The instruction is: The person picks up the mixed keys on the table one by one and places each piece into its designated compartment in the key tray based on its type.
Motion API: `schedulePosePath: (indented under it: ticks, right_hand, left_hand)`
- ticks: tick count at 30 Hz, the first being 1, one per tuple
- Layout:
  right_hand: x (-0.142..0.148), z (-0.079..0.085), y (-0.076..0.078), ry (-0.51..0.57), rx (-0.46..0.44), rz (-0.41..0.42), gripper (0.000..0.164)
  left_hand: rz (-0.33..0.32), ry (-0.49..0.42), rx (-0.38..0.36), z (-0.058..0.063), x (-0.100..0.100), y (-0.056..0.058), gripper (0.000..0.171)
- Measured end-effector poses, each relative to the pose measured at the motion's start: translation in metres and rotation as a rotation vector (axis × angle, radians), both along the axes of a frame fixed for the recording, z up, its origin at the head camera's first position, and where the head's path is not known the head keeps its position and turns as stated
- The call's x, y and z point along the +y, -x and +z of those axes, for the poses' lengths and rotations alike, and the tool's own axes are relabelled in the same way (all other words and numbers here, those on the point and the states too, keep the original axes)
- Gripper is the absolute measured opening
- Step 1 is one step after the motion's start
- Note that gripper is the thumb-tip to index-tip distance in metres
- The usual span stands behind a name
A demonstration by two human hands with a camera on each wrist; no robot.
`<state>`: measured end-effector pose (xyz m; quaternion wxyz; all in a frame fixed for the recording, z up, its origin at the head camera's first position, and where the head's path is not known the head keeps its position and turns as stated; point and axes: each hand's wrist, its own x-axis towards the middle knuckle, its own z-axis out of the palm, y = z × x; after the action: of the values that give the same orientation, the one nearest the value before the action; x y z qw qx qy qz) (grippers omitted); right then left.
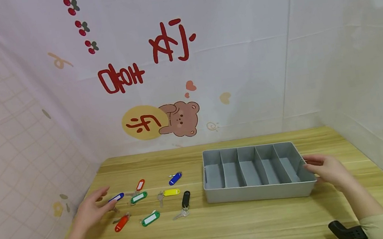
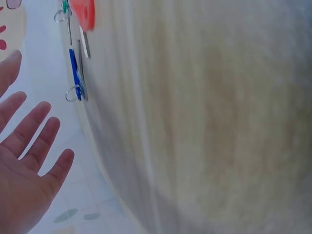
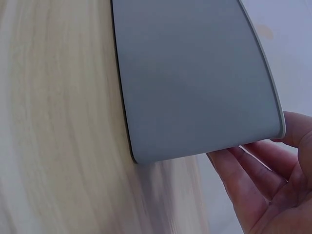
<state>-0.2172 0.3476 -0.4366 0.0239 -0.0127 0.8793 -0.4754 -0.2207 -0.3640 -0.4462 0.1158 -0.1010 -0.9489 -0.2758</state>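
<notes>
My left hand (image 1: pixel 92 212) hovers at the left of the table with its fingers spread, holding nothing. Close by its fingertips lies a blue key tag (image 1: pixel 116 197) with a ring and key. A red key tag (image 1: pixel 122 223) lies to the right of that wrist. At the other side, my right hand (image 1: pixel 327 169) grips the right end of a grey divided box (image 1: pixel 260 192), thumb at the rim and fingers against the outer end wall. The right wrist view shows this end wall (image 3: pixel 195 83) up close, with the fingertips right at its edge.
Between the left hand and the box lie more keys with tags: red (image 1: pixel 140 185), green (image 1: pixel 138 197), another green tag (image 1: pixel 150 218), yellow (image 1: pixel 171 192), blue (image 1: pixel 175 178) and black (image 1: pixel 186 199). A printed curtain (image 1: pixel 243 67) hangs behind the wooden table (image 1: pixel 229 232).
</notes>
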Motion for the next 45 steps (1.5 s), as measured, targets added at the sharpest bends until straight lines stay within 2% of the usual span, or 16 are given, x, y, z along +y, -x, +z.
schedulePosePath:
  ticks: [6, 16, 32, 45]
  right_hand:
    - [-0.006, -0.001, 0.001, 0.015, 0.011, 0.008, 0.054]
    - [-0.018, 0.001, 0.002, 0.002, 0.003, 0.025, 0.053]
    - [-0.028, 0.003, 0.004, 0.010, -0.007, 0.046, 0.054]
    - [-0.031, 0.000, 0.006, 0.039, 0.000, 0.068, 0.052]
  left_hand:
    - [0.008, -0.010, -0.003, -0.006, -0.010, 0.000, 0.058]
    - [-0.002, -0.055, -0.069, -0.009, -0.021, -0.001, 0.056]
    - [0.012, -0.082, -0.136, -0.012, -0.028, 0.001, 0.051]
    - [0.024, -0.064, -0.141, -0.015, -0.031, 0.005, 0.041]
